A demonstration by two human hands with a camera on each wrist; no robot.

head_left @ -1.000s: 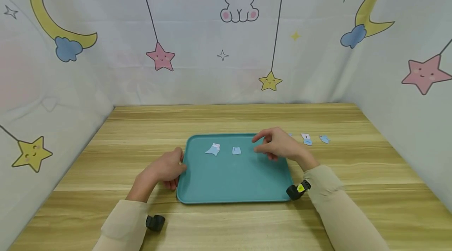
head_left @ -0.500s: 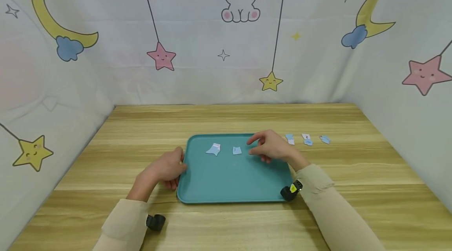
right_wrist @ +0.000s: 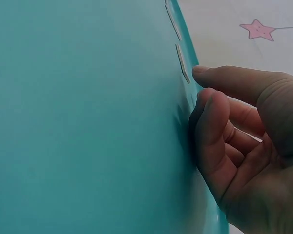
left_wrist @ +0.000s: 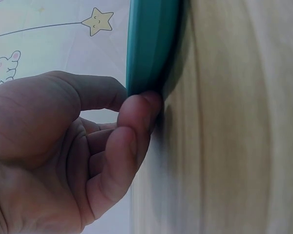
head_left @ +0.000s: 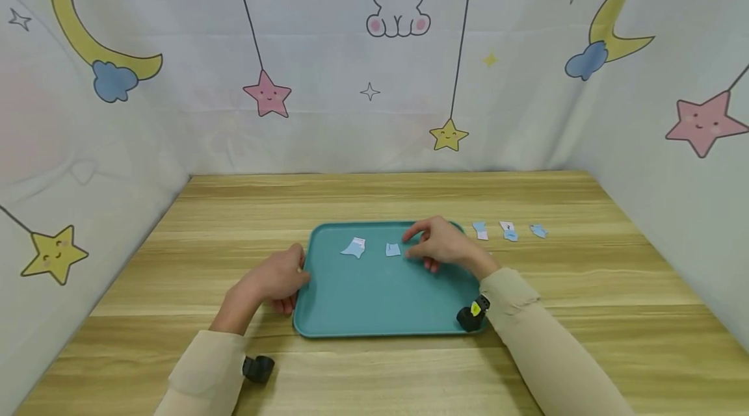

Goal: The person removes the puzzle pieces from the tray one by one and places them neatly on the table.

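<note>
A teal tray lies on the wooden table. My left hand grips its left edge; in the left wrist view, curled fingers meet the rim. Over the right part of the tray is my right hand, with thumb and index finger apart and nothing between them. Its fingertips are right beside a small light-blue flat piece, whose thin edge shows in the right wrist view. Left of that lies a larger blue-and-white flat piece with an irregular outline.
Beyond the tray's right edge, three more flat pieces lie in a row on the table: a blue-and-white one, one with a dark mark and a jagged blue one. A white printed curtain encloses the back and sides.
My right hand has moved left over the tray, closer to the small blue piece, uncovering the nearest piece on the table. The left hand and tray have stayed put.
</note>
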